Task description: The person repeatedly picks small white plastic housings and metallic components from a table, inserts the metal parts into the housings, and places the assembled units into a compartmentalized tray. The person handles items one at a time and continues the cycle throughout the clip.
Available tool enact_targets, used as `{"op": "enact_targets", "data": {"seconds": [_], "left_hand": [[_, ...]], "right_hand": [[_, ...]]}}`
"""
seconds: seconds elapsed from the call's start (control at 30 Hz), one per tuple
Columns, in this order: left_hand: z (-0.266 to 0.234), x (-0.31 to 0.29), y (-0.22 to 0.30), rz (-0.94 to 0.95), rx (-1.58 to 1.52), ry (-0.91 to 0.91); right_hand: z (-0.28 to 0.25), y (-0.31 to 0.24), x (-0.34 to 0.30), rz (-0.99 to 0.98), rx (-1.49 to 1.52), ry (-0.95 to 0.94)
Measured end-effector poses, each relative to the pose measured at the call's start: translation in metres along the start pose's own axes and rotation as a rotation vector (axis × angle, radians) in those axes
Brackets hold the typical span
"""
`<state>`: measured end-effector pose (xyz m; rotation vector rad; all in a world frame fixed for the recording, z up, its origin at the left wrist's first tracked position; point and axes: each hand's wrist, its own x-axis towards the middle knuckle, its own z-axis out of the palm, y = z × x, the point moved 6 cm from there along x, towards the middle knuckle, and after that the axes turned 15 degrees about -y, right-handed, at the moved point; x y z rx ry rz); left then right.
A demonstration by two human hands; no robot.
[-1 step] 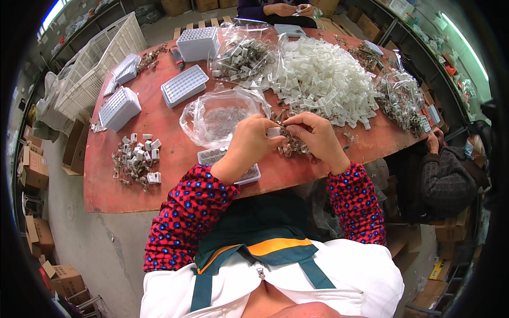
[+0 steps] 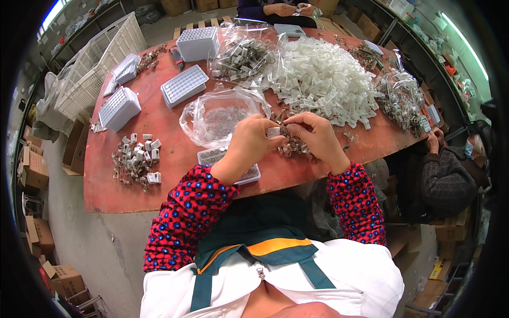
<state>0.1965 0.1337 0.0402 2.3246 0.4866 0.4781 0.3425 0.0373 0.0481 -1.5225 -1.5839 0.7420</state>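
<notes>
Between thumb and forefinger my left hand (image 2: 248, 139) pinches a small white plastic block (image 2: 273, 132). My right hand (image 2: 317, 135) meets it from the right, fingers closed at the block's end on a small metal piece, mostly hidden by the fingertips. Under my hands lies a loose heap of small metal parts (image 2: 289, 149). My left wrist passes over a white tray (image 2: 251, 176) holding round clear discs. Just beyond it, an open clear plastic bag (image 2: 193, 119) holds more such discs.
A large mound of white plastic pieces (image 2: 328, 79) covers the table's far right. White blocks with metal parts (image 2: 138, 159) lie at left. Stacked white trays (image 2: 121, 108) and a bag of parts (image 2: 246, 55) stand farther back. Another person (image 2: 450, 180) works at the right edge.
My two hands and the white block stay in the same place. At the far side, the clear plastic in another person's fingers has shifted slightly.
</notes>
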Motion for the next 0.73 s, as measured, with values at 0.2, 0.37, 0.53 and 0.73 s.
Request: {"op": "enact_targets", "data": {"seconds": [0.2,0.37,0.53,0.73], "left_hand": [[0.0,-0.006,0.003,0.042,0.028,0.047],[0.001,-0.01,0.002,0.048,0.091,0.05],[-0.011,-0.009,-0.01,-0.046,-0.166,0.148],[-0.02,-0.041,-0.015,-0.259,-0.893,-0.024]], "right_hand": [[-0.001,0.005,-0.001,0.027,0.08,0.029],[-0.004,0.001,0.0,-0.064,0.074,-0.004],[-0.008,0.015,-0.001,0.037,0.251,0.017],[-0.014,0.005,0.002,-0.158,0.399,0.027]]}}
